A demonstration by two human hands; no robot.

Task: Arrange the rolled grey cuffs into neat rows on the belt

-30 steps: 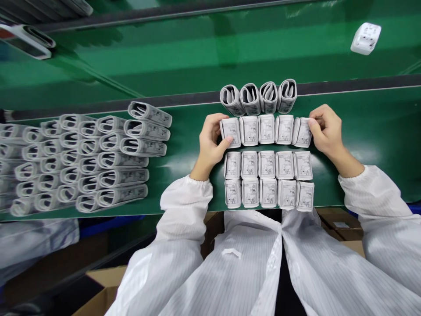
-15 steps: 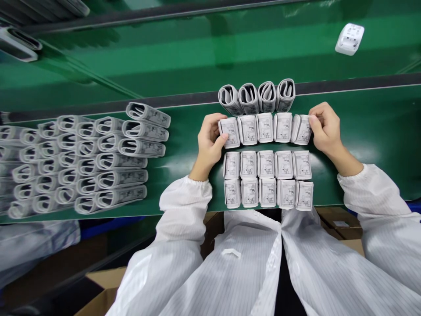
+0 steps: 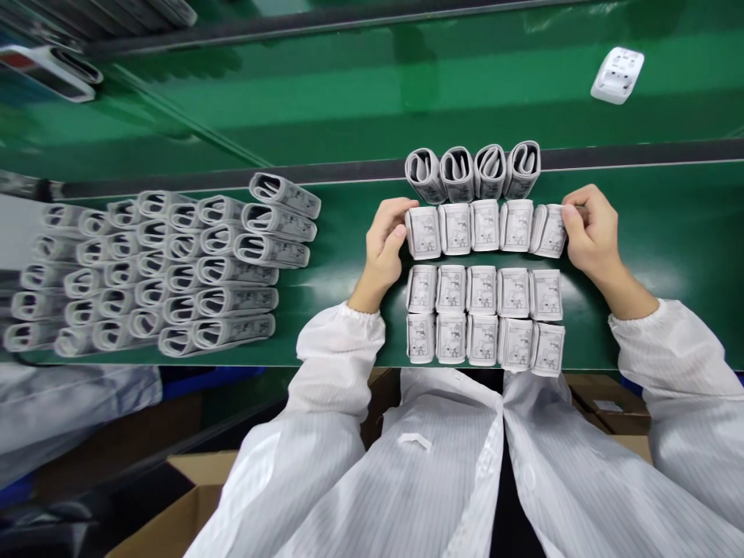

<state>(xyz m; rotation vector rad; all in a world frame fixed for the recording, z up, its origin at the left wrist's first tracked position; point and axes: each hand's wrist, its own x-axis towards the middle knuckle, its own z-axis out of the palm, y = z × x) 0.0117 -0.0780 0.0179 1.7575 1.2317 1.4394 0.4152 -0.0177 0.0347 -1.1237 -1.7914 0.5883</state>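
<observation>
A row of folded printed paper leaflets (image 3: 485, 226) stands across the green work surface in front of me, squeezed between my two hands. My left hand (image 3: 388, 240) is curled at the left end, its index finger behind the end leaflet (image 3: 424, 232) and its thumb against the near side edge. At the other end my right hand (image 3: 593, 231) pinches the tilted rightmost leaflet (image 3: 548, 231) between thumb and bent fingers. Behind this row stand several rolled-looking folded leaflets (image 3: 456, 174) with their looped ends up. Nearer me lie two more rows of leaflets (image 3: 482, 314), edge to edge.
Many folded leaflets (image 3: 232, 298) are stacked in rows on the left of the green table (image 3: 342, 349). A white plug adapter (image 3: 618, 75) lies at the far right, beyond the dark rail (image 3: 349, 172). An open cardboard box (image 3: 180, 511) sits below the table edge.
My left thumb has slid off the face of the left end leaflet to its side. The whole view has shifted, so the table items appear farther right. My right hand keeps its pinch.
</observation>
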